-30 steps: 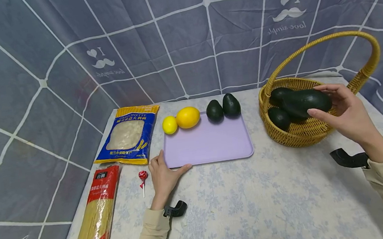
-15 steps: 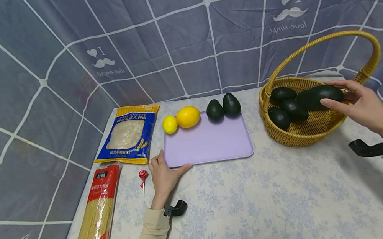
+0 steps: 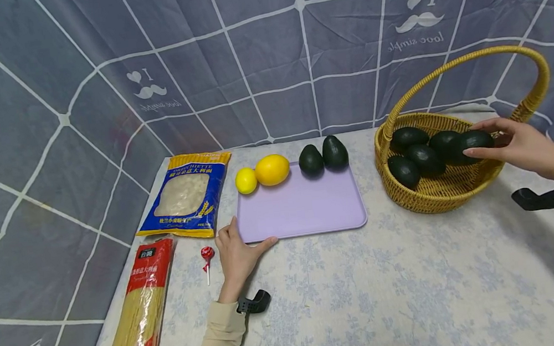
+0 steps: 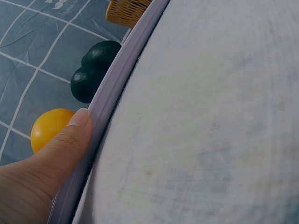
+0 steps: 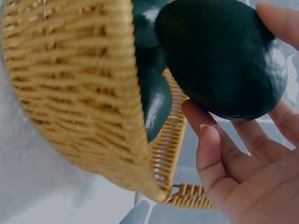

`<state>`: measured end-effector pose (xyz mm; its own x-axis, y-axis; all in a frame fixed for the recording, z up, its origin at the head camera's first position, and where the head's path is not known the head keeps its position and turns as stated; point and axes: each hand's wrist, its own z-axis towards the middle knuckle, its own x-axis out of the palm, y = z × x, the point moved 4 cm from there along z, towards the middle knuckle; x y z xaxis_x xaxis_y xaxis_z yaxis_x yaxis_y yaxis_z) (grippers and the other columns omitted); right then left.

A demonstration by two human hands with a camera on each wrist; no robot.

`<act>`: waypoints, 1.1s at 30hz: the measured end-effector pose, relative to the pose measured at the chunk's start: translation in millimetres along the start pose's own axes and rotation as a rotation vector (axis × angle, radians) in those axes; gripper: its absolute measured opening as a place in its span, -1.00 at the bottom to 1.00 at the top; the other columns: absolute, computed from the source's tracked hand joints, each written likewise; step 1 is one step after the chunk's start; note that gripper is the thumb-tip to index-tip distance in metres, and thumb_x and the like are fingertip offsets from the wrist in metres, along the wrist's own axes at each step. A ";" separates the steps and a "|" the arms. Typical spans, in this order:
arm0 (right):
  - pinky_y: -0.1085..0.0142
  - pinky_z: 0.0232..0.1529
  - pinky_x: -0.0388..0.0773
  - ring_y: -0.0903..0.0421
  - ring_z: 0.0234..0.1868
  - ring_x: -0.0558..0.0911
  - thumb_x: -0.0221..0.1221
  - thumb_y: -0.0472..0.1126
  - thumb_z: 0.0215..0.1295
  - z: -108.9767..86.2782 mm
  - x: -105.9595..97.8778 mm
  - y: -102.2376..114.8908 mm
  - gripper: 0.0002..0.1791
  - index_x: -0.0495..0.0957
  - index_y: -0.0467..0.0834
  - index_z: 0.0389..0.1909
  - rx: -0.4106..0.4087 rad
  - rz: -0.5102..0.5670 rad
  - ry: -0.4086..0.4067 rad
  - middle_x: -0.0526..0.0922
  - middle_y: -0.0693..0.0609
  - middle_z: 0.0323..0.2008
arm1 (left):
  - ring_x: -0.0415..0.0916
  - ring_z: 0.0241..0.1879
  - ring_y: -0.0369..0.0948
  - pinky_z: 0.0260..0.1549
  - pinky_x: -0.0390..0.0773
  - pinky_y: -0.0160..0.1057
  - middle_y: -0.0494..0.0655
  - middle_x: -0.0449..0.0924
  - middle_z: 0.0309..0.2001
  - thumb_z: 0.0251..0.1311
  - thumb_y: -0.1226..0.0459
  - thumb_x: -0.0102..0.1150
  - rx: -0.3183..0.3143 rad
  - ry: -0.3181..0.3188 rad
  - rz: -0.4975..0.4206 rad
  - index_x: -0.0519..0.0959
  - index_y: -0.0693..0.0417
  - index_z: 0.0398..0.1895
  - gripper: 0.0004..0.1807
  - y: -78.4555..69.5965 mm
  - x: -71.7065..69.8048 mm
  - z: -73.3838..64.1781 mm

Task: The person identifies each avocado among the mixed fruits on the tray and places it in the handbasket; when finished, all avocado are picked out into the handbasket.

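Note:
My right hand (image 3: 519, 144) holds a dark green avocado (image 3: 470, 147) over the right part of the wicker basket (image 3: 425, 203). In the right wrist view, fingertips lie along that avocado (image 5: 219, 60) beside the woven wall. Several more avocados (image 3: 404, 172) lie in the basket. My left hand (image 3: 239, 257) rests at the near left corner of the lilac tray (image 3: 300, 209), thumb along its front edge; the left wrist view shows the thumb (image 4: 70, 140) against the rim. On the tray's far side are a small yellow lemon (image 3: 245, 181), a larger orange-yellow one (image 3: 272, 170) and two avocados (image 3: 323, 156).
Left of the tray lie a blue and yellow pasta bag (image 3: 184, 196), a red packet of spaghetti (image 3: 137, 314) and a red lollipop (image 3: 207, 253). The basket's tall arched handle (image 3: 466, 57) rises beside my right hand. A grey curtain (image 3: 266, 57) hangs behind the table.
My right hand has carried the avocado to the right within the basket, so the avocados beneath show more. My left hand has stayed at the tray corner.

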<state>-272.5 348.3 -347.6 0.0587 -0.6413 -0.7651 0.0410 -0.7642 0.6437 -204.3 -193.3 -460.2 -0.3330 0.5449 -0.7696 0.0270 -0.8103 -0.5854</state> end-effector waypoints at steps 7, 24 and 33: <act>0.31 -0.45 0.37 0.15 -0.43 0.44 0.29 0.02 0.19 7.7 -1.3 -1.9 -0.29 0.30 -0.25 0.26 -0.021 -0.052 0.068 0.40 -0.19 -0.01 | 0.15 0.02 0.13 -0.08 0.26 0.02 0.32 0.24 0.01 -0.42 -0.16 0.56 -0.003 -0.001 0.001 0.20 0.35 0.36 0.27 0.9 0.0 -0.3; 0.04 -0.27 0.43 -0.19 -0.09 0.44 0.28 0.06 0.19 21.3 4.4 -8.7 -0.26 0.28 -0.29 0.23 -0.053 -0.168 0.259 0.32 -0.32 0.14 | 0.15 0.03 0.13 -0.07 0.26 0.02 0.34 0.24 0.03 -0.42 -0.16 0.56 0.000 0.002 0.010 0.20 0.37 0.35 0.27 0.4 0.2 -0.2; -0.23 -0.08 0.28 -0.35 0.05 0.34 0.29 0.11 0.15 28.2 9.9 -11.9 -0.23 0.28 -0.29 0.20 -0.038 -0.174 0.266 0.27 -0.38 0.15 | 0.15 0.01 0.13 -0.08 0.25 0.03 0.32 0.26 0.00 -0.41 -0.16 0.55 0.016 -0.002 0.008 0.20 0.37 0.35 0.26 0.7 0.0 -0.5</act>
<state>-300.5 349.1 -363.4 0.3060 -0.4571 -0.8351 0.1103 -0.8543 0.5080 -203.8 -193.8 -460.7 -0.3350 0.5377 -0.7738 0.0143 -0.8182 -0.5747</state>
